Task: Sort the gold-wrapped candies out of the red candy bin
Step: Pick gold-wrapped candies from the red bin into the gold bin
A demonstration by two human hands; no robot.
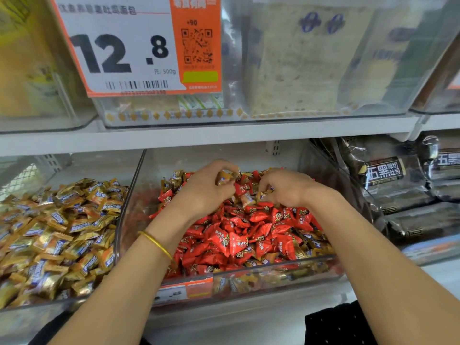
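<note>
Gold-wrapped candy (225, 177) sits pinched in our left hand (204, 190) above the back of the red candy bin (286, 270); our right hand (288, 189), over the bin's back too, curls fingertips round another gold candy (265, 193).

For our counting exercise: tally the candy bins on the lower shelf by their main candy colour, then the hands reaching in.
Gold candy bin: 1
Red candy bin: 1
Hands: 2 (left hand gripping gold candies, right hand)
Total: 4
</note>
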